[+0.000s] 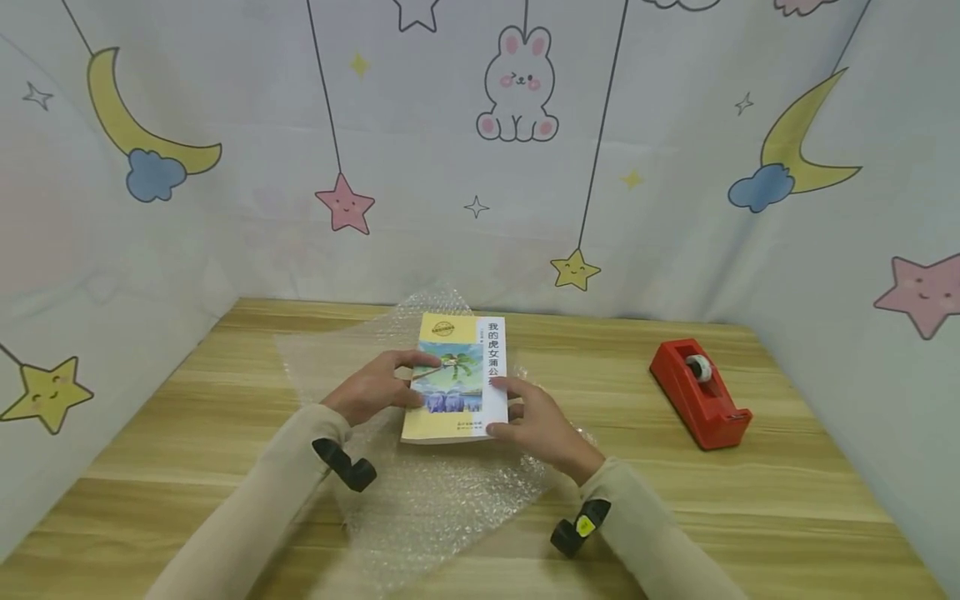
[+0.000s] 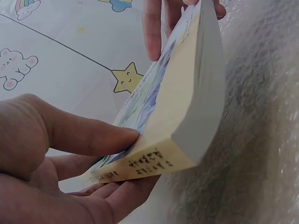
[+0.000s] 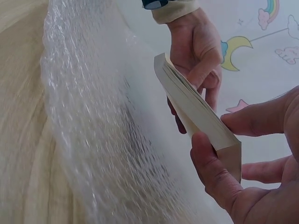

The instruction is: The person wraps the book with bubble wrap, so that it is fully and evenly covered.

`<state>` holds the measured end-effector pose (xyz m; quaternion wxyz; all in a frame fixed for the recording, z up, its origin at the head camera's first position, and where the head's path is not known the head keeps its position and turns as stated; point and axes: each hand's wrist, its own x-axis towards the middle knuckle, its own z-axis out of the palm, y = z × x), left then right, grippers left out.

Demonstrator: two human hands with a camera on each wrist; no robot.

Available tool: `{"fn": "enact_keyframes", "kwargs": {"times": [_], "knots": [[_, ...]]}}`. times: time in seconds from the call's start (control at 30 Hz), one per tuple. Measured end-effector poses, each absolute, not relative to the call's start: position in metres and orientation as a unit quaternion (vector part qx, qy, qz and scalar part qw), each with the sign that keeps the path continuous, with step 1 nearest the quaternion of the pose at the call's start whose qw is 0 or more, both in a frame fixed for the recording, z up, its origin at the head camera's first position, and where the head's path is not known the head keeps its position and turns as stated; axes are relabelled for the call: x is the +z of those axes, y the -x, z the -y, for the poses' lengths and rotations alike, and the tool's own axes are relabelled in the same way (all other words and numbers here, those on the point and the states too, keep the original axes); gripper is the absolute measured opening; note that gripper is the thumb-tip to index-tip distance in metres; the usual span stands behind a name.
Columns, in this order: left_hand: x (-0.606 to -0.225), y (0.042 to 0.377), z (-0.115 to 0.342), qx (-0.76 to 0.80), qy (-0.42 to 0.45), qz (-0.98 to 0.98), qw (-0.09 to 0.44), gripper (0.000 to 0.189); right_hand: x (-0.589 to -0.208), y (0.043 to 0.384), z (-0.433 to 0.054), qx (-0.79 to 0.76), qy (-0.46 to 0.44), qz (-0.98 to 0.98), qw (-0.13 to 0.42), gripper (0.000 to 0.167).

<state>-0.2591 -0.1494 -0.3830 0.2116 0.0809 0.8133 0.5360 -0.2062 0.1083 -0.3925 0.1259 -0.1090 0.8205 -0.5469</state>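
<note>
A thick paperback book [image 1: 450,379] with a yellow, white and picture cover is held by both hands over a sheet of bubble wrap [image 1: 450,508]. My left hand [image 1: 378,387] grips its left side, thumb on the cover and fingers beneath the spine, as the left wrist view shows. On the opposite side my right hand [image 1: 543,425] pinches the book between thumb and fingers. In the right wrist view the page block [image 3: 196,107] faces the camera, and the book stands a little apart from the bubble wrap [image 3: 107,116].
A red tape dispenser [image 1: 697,396] with a roll of clear tape stands on the right of the wooden table [image 1: 795,475]. White curtains [image 1: 420,150] printed with stars, moons and a rabbit enclose the table at the back and sides.
</note>
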Motion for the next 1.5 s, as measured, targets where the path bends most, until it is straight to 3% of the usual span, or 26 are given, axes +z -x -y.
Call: {"fn": "enact_keyframes", "kwargs": {"times": [0.9,1.5], "knots": [[-0.388,0.262,0.187,0.483,-0.094,-0.849,0.190,0.058,-0.402,0.208,-0.070,-0.494,0.156,-0.845,0.131,0.071],[-0.393,0.264,0.193,0.464,-0.117,-0.856,0.196,0.057,-0.405,0.213,-0.059,-0.469,0.126,-0.861,0.149,0.071]]}}
